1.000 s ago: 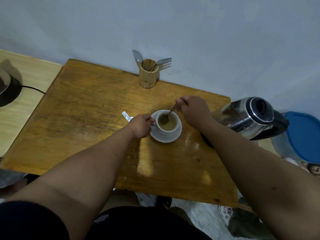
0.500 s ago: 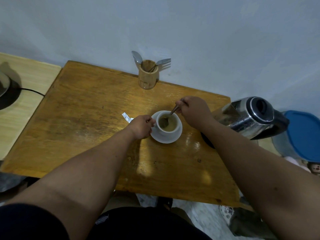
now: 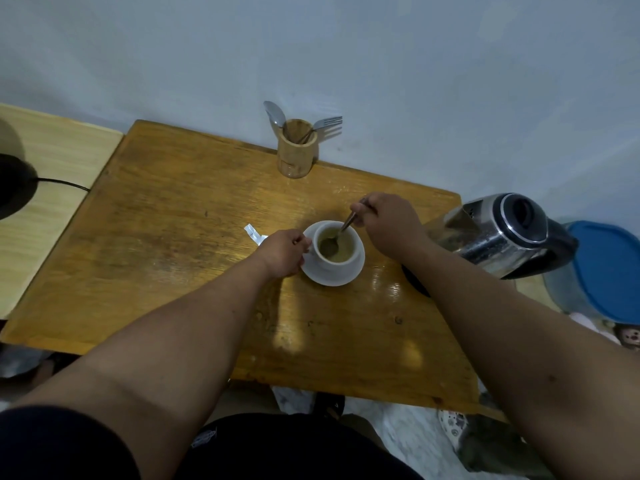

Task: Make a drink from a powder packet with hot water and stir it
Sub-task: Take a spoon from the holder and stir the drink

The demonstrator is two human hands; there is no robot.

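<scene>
- Drink [image 3: 337, 245]: pale brown liquid in the white cup [image 3: 335, 263], which stands on its saucer [image 3: 349, 276] near the middle of the wooden table [image 3: 173, 237], a little towards the right side.
- I log the frame from left to right. Empty packet [image 3: 252, 233]: it lies flat on the table just left of the cup, partly hidden behind the left hand.
- Left hand [image 3: 282, 251]: fingers closed at the cup's left side, at the handle as far as I can tell. Same hold as half a second ago; the cup has not shifted on the saucer.
- Spoon [image 3: 341, 232]: bowl under the surface, on the left of the cup. A second ago it sat in much the same place, so the change is small: the handle leans a little differently, which reads as one turn of stirring.
- Right hand [image 3: 389, 225]: pinched shut on the top of the spoon handle, just behind and to the right of the cup.
- Kettle [image 3: 502, 233]: at the table's right edge, well apart from the cup, not in hand.
- Judgement: powder and water are in; stirring is underway. No dry clumps visible, though the surface is too dim for certainty.
</scene>
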